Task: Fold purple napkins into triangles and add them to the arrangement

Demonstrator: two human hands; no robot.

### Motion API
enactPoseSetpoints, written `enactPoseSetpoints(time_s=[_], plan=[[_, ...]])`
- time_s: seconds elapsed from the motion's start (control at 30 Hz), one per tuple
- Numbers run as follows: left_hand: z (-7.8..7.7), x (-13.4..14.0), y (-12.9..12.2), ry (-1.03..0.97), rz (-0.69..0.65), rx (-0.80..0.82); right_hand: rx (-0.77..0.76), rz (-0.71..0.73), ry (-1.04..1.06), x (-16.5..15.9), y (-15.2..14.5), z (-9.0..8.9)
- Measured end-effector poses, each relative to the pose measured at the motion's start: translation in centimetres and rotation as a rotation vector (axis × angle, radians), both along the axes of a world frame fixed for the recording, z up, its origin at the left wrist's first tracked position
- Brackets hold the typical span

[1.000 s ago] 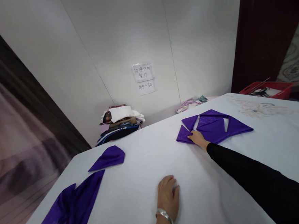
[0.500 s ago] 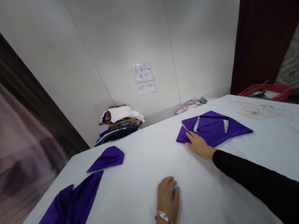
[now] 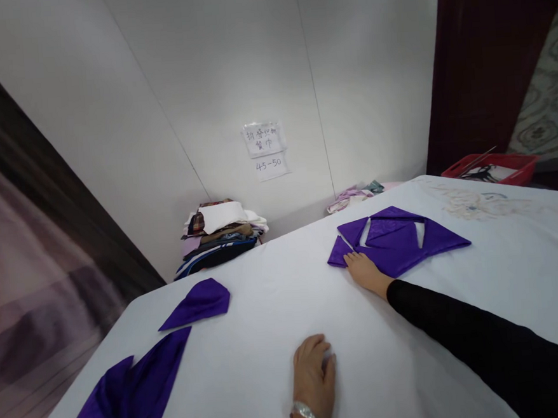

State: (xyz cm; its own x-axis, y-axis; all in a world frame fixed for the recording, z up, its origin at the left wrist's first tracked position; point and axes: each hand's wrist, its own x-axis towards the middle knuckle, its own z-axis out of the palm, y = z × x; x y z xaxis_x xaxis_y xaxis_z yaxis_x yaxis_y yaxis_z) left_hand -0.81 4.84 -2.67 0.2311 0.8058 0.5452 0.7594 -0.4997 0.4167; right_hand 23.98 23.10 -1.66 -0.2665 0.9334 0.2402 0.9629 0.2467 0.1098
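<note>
A folded purple satin napkin (image 3: 396, 259) lies flat toward the right of the white-covered table, with gaps of white showing between its folds. The fingers of my right hand (image 3: 367, 273) lie against its lower left edge, pressed down on the fabric; the thumb is hard to make out. On bare tablecloth nearer to me rests my left hand (image 3: 313, 372), a silver bracelet at its wrist. Its fingers are loosely bent, holding nothing. Over to the left are a small folded purple cloth (image 3: 202, 300) and a larger crumpled purple cloth (image 3: 129, 391), cut off by the lower frame edge.
A stack of folded clothes (image 3: 221, 232) stands beyond the table's far edge, with more fabric (image 3: 349, 199) to its right. Handwritten paper signs (image 3: 265, 147) hang on the pale wall. A red basket (image 3: 519, 167) sits at the far right, and a curtain (image 3: 32, 302) hangs at left.
My right hand has shifted slightly down and left along the napkin's edge, its fingers now closer together. My left hand stays in place. The view has tilted a little.
</note>
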Motion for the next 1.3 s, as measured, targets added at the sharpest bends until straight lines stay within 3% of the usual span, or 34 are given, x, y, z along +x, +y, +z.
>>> enactPoseSetpoints(time_s=[0.23, 0.7, 1.1, 1.3], plan=[[0.1, -0.2, 0.1, 0.011, -0.004, -0.027, -0.003, -0.055, -0.013, -0.7, -0.1, 0.2], [-0.2, -0.5, 0.3, 0.049, -0.013, -0.007, -0.12, 0.078, 0.019, -3.3, 1.9, 2.3], [0.2, -0.5, 0.4, 0.064, -0.016, -0.003, -0.133, -0.116, 0.091, -3.9, 1.3, 2.2], [0.4, -0.4, 0.4, 0.045, -0.021, 0.011, -0.145, -0.138, 0.124, -4.0, 1.6, 1.9]])
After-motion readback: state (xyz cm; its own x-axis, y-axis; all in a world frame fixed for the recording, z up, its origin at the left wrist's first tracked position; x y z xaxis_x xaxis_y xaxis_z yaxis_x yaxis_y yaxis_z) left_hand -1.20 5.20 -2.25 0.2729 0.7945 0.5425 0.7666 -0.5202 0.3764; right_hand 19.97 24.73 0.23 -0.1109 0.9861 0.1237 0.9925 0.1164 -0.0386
